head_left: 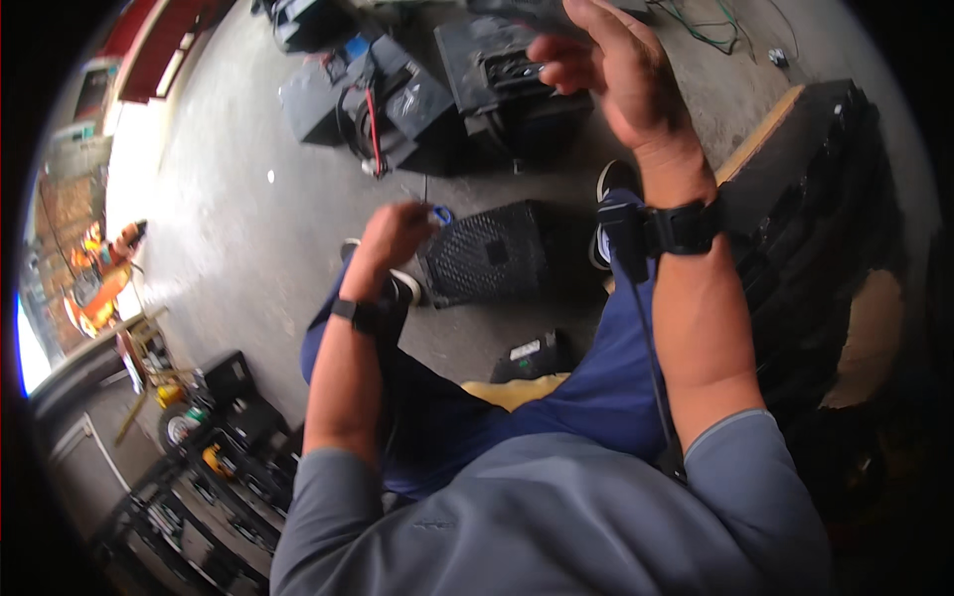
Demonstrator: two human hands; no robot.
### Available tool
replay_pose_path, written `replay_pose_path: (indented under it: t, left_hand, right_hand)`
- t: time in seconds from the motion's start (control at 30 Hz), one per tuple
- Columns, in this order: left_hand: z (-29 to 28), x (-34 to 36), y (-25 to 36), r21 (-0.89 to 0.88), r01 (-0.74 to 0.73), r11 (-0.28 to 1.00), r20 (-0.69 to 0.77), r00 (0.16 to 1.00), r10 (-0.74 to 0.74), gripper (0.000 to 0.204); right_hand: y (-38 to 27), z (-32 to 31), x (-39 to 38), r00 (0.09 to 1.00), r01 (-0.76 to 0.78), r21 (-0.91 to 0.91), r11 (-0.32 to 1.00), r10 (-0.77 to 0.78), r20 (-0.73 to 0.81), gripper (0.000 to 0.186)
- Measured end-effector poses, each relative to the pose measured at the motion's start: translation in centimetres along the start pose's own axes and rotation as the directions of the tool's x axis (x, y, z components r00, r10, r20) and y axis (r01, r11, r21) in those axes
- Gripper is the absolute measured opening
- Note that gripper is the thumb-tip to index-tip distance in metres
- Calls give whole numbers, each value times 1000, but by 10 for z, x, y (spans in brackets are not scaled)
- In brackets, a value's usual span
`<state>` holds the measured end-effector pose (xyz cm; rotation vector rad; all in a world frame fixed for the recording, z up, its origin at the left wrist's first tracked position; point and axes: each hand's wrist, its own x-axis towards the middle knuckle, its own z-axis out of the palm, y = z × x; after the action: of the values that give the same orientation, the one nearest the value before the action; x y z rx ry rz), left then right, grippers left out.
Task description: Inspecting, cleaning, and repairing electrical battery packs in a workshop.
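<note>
My left hand (pixel 393 236) is closed over the left edge of a black box (pixel 512 248) with a patterned top, standing on the floor between my feet. A small blue loop-shaped thing (pixel 442 215) shows at its fingertips; its kind is too blurred to name. My right hand (pixel 628 74) is raised farther out, fingers bent. Between its thumb and fingers lies a dark, blurred object (pixel 522 12), cut off by the upper edge of the view. Beyond and below that hand sits a black machine housing (pixel 472 55) with an opening in its top.
Dark grey boxy units (pixel 397 99) with a red cable (pixel 373 129) stand at far left. A long black-wrapped stack (pixel 805 189) runs along my right. Black metal frames (pixel 214 487) stand at lower left. A small black box (pixel 532 356) lies between my legs. Green cables (pixel 711 35) trail at far right.
</note>
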<state>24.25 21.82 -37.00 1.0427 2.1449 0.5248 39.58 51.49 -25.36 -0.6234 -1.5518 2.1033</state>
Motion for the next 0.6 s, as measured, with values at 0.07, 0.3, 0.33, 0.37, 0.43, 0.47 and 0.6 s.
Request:
replay_pose_path:
  t: [0.07,0.3,0.33,0.37,0.43,0.47,0.6]
  left_hand:
    - [-4,10,-11,-6,-59,998,-68,996,58,30]
    - [-29,-6,-26,121,-82,989,40,996,78,33]
    - [-33,-9,-24,63,-110,992,-46,993,113,32]
    - [-37,-9,-22,32,-151,988,-102,983,154,29]
    - [-45,-9,-16,-56,-219,974,-214,956,203,28]
    - [-47,-11,-13,-54,-229,972,-252,945,209,29]
    - [-54,-19,-3,-49,-190,981,-260,950,171,29]
  right_hand:
    - [9,0,-7,984,32,-263,964,15,175,38]
    - [76,-10,-46,848,-192,-836,514,515,122,33]
    - [85,-10,-57,852,-96,-903,418,504,143,33]
    - [92,-10,-71,858,-15,-960,279,497,131,33]
    - [101,-9,-100,867,79,-965,248,461,189,33]
    - [106,-5,-115,851,73,-973,219,496,175,34]
    - [121,13,-164,831,71,-996,60,549,93,33]
